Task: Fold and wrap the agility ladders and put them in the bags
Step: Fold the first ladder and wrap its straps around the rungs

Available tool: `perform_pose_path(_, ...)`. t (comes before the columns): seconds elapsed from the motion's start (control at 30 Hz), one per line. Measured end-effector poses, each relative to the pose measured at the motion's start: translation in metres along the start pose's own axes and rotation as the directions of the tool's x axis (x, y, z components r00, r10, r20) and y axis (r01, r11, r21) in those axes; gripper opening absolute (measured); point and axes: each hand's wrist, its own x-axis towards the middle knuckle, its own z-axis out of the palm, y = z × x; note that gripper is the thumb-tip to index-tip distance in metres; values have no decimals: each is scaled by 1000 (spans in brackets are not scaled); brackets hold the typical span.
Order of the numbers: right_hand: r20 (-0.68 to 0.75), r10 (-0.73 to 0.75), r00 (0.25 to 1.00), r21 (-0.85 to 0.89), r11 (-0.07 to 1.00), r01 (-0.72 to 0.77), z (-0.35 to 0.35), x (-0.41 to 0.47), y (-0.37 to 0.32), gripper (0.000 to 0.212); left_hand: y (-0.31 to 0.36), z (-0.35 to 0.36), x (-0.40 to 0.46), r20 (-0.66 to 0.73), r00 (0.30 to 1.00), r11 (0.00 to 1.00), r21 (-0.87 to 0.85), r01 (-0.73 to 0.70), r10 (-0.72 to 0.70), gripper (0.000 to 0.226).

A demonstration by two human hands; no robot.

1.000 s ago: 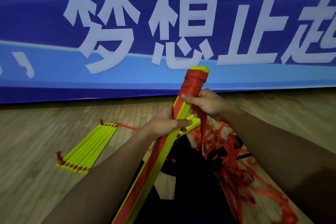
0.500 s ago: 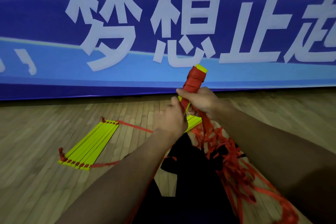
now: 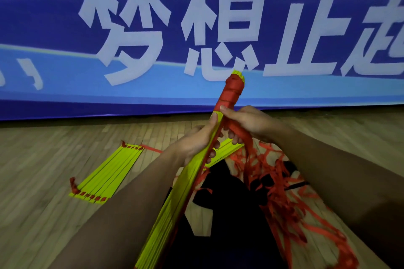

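Agility ladder bundle (image 3: pixel 196 172) slants up and away through the gripping left hand (image 3: pixel 192 144), the right hand (image 3: pixel 249 122) (pinching red strap (image 3: pixel 238 131)) just beyond.

blue banner (image 3: pixel 54 17) with white characters, wooden floor (image 3: pixel 43 214)

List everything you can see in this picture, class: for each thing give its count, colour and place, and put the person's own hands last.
Held ladder bundle: one, yellow slats with red strap wound round its top end, slanting up the middle.
Loose strap: one tangled heap, red, on the floor at right.
Folded ladder: one, yellow with red ends, flat on the floor at left.
Dark bag or cloth: one, black, on the floor under the bundle; which, I cannot tell.
Banner: one, blue with white characters, across the back.
Floor: wooden, light brown.
Left hand: grips the bundle.
Right hand: pinches the red strap against the bundle.
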Motion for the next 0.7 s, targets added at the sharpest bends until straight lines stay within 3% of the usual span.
perform_pose_path(0.13,-56,38,998,-95,994,-44,2,-3,-9,64,0,4,16,-200,956,928,347,-134,213,52)
perform_pose_path(0.27,-145,38,989,-129,990,-57,13,1,-16,58,-3,12,23,-287,904,738,674,-44,316,53)
perform_pose_path(0.47,-216,93,972,-59,992,-108,16,5,-1,42,-1,16,8,-12,974,487,867,-101,225,86)
perform_pose_path(0.53,-215,91,972,0,996,-93,15,3,0,34,2,12,3,15,966,556,816,-160,257,73)
perform_pose_path(0.57,-210,82,974,16,997,-80,13,2,1,33,5,9,1,-4,965,682,708,-183,263,64)
perform_pose_path(0.63,-192,57,980,57,997,-47,11,0,1,34,6,0,-3,-14,979,926,328,-189,204,45)
perform_pose_path(0.7,-182,53,982,135,991,-28,10,-1,-1,39,1,-3,-8,92,983,985,56,-166,161,25)
